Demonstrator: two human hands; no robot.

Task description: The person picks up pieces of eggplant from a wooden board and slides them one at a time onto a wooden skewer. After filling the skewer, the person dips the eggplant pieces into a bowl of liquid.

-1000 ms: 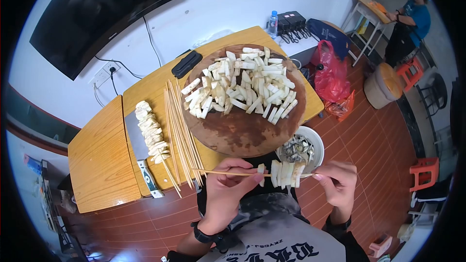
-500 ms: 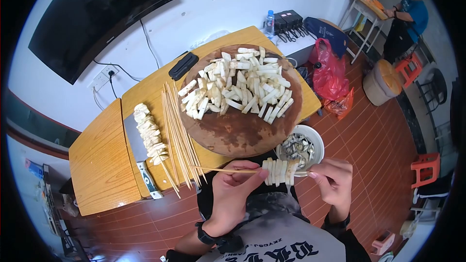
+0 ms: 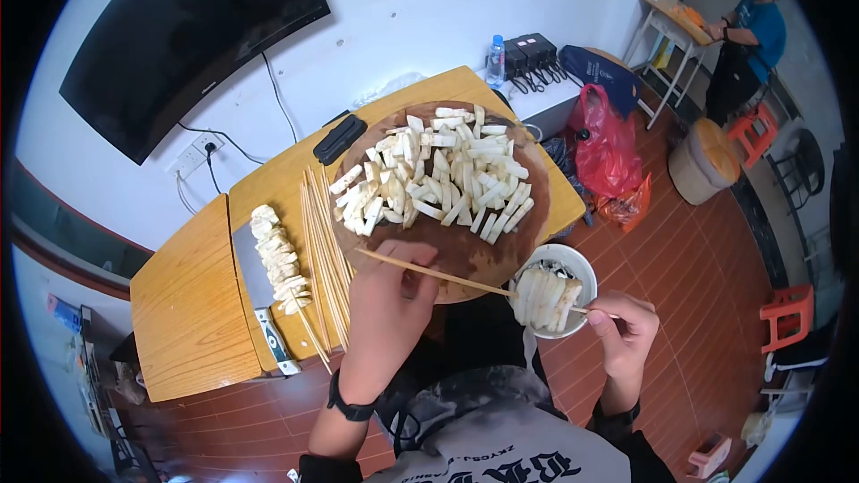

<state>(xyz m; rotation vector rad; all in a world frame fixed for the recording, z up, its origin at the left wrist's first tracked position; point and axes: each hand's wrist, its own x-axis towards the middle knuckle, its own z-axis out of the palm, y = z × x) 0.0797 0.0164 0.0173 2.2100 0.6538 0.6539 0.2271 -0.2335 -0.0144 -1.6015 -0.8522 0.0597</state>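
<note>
My right hand (image 3: 625, 329) pinches one end of a bamboo skewer (image 3: 474, 284). Pale vegetable strips (image 3: 542, 299) are threaded on it side by side, above a white bucket (image 3: 586, 277) with dark and pale scraps inside. The skewer's bare part runs left, across the front of my left hand (image 3: 389, 300). That hand is open, fingers bent and apart, at the near left edge of a round wooden chopping board (image 3: 447, 246); its fingertips are partly hidden. A heap of loose pale strips (image 3: 447, 170) lies on the board.
Left of the board lie several bare skewers (image 3: 324, 233), a loaded skewer (image 3: 279, 255) and a knife (image 3: 276, 340) on the wooden table (image 3: 192, 304). A black case (image 3: 340, 139) sits behind. Red bags (image 3: 604, 143) and a bin (image 3: 704, 161) stand right; a person (image 3: 752, 36) sits farther back.
My left hand has left the strips on the skewer and moved up and left to the board's edge. My right hand has tilted the loaded skewer, its strips now over the bucket.
</note>
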